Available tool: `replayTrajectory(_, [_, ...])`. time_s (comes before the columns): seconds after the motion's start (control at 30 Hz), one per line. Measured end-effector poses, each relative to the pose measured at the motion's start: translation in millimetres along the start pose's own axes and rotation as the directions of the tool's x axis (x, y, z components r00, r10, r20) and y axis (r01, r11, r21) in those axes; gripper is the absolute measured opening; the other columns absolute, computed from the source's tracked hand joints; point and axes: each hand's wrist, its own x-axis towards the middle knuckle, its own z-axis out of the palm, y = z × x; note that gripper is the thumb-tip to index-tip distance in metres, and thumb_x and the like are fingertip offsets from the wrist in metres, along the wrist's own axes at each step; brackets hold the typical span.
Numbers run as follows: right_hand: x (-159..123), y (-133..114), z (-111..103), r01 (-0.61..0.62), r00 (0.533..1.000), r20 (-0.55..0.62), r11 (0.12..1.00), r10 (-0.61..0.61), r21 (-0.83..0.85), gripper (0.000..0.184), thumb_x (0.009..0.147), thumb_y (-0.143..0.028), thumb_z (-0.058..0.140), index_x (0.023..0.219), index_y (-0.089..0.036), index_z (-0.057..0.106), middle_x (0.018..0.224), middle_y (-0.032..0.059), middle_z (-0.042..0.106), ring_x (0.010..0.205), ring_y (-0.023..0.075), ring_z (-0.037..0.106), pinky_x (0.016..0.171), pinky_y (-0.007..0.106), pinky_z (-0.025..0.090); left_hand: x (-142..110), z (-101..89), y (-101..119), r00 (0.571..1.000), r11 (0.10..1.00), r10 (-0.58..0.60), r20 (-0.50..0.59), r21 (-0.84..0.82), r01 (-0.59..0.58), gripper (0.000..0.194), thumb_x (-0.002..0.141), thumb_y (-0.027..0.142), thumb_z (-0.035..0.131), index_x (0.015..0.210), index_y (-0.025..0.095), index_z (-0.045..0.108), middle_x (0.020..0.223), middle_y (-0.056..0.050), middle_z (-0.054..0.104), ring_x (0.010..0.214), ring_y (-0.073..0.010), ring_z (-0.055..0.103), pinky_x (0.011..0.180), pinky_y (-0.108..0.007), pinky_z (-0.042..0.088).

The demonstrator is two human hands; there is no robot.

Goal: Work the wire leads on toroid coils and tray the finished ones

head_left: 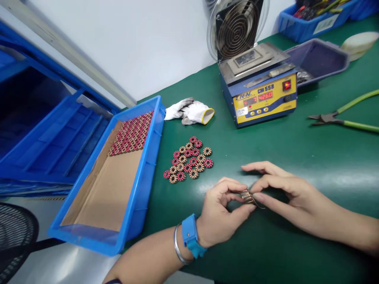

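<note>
Losing the small wound ring (247, 196) from its pinch looks like the likeliest mishap: only a few fingertips bear on it, and a pull on its thin wire (261, 206) could twist it out or drop it onto the bench (189, 209). Bending the free wire too sharply might kink it or loosen the turns, if the right thumb presses it unevenly. A leftward sweep of the left forearm could scatter the loose rings (187, 161), which lie bare between the hands and the blue tray (149, 165) along the bench's left edge. The heated unit (263, 90) toward the far edge shows lit digits, so it may be hot and could burn a hand reaching carelessly.

The ring sits just above the bench, nearer the near edge than the far one. The left hand (217, 215) comes in over the near edge, its thumb and forefingers clamped around the ring. The right hand (293, 197) reaches in from the right, low and nearly level, thumb and index meeting at the ring's right end, the other fingers extended; whether they grip the wire or merely steady the ring, I cannot tell.
</note>
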Motion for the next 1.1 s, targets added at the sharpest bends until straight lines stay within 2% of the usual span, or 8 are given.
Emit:
replayTrajectory(0.07, [1,2,1,-0.012,0.999,0.051,1.0,0.012,0.01,0.015,0.099,-0.034,0.06,0.092,-0.028,0.073,0.125,0.0085,0.068,0.13,0.0277,0.06,0.097,0.039,0.056,0,-0.6,-1,1.0,1.0,0.019,0.008,0.017,-0.019,0.029,0.08,0.015,0.081,0.105,0.014,0.066,0.104,-0.006,0.061,0.084,-0.0106,0.067,0.079,-0.024,0.06])
replayTrajectory(0.27, [-1,1,2,-0.04,0.995,0.092,0.998,0.036,0.04,0.017,0.1,-0.036,0.059,0.09,-0.028,0.069,0.115,0.0079,0.069,0.132,0.0269,0.056,0.097,0.038,0.054,0,-1.6,-3,1.0,0.999,0.004,0.011,0.047,-0.004,0.032,0.078,0.018,0.083,0.106,0.013,0.068,0.105,-0.007,0.061,0.084,-0.0118,0.067,0.077,-0.024,0.06])
replayTrajectory(0.43, [0,0,-1,-0.058,0.996,0.067,0.998,0.057,0.02,0.019,0.098,-0.038,0.061,0.086,-0.027,0.069,0.117,0.0094,0.068,0.126,0.0292,0.061,0.094,0.04,0.055,0,-0.8,-1,0.999,0.998,-0.04,0.011,0.042,0.039,0.031,0.077,0.021,0.084,0.104,0.012,0.069,0.105,-0.008,0.062,0.081,-0.0113,0.066,0.076,-0.025,0.061])
replayTrajectory(0.6, [0,-1,1,-0.067,0.997,0.045,0.997,0.066,0.038,0.019,0.096,-0.04,0.063,0.084,-0.027,0.071,0.117,0.0093,0.07,0.12,0.029,0.064,0.093,0.04,0.055,-1,-1.3,0,0.999,0.997,-0.031,0.012,0.075,0.03,0.03,0.078,0.02,0.082,0.103,0.013,0.069,0.105,-0.008,0.061,0.081,-0.0118,0.067,0.076,-0.026,0.061])
replayTrajectory(0.77, [2,4,-7,-0.193,0.978,-0.042,0.962,0.204,0.191,0.036,0.093,-0.052,0.065,0.07,-0.024,0.067,0.114,0.0095,0.074,0.111,0.0312,0.069,0.091,0.043,0.055,-2,-2.0,0,1.0,0.993,0.006,0.008,0.115,-0.007,0.028,0.078,0.016,0.079,0.104,0.014,0.068,0.105,-0.008,0.061,0.08,-0.0109,0.067,0.072,-0.022,0.06])
replayTrajectory(0.87, [5,6,-10,-0.249,0.963,-0.032,0.93,0.267,0.27,0.039,0.092,-0.06,0.063,0.077,-0.025,0.071,0.116,0.0088,0.074,0.112,0.0319,0.069,0.094,0.045,0.054,-4,-1.6,0,1.0,0.994,-0.007,0.019,0.111,0.004,0.027,0.081,0.012,0.074,0.108,0.015,0.069,0.108,-0.008,0.061,0.082,-0.0111,0.068,0.071,-0.02,0.06])
replayTrajectory(0.97, [6,2,-6,-0.208,0.978,0.051,0.957,0.201,0.203,0.03,0.093,-0.054,0.066,0.089,-0.026,0.074,0.118,0.0089,0.072,0.11,0.0286,0.069,0.097,0.044,0.053,-4,-1.2,1,0.998,0.996,0.03,0.06,0.078,-0.035,0.03,0.083,0.01,0.072,0.112,0.017,0.07,0.112,-0.008,0.06,0.089,-0.0125,0.069,0.078,-0.022,0.063])
replayTrajectory(1.1, [6,-3,-1,-0.137,0.986,0.116,0.983,0.123,0.122,0.025,0.095,-0.044,0.066,0.085,-0.024,0.075,0.116,0.0099,0.071,0.107,0.0263,0.069,0.096,0.042,0.054,-4,-1.5,3,0.997,0.999,0.035,0.064,0.028,-0.037,0.025,0.087,0.015,0.074,0.111,0.017,0.072,0.112,-0.009,0.06,0.089,-0.0125,0.068,0.079,-0.023,0.063])
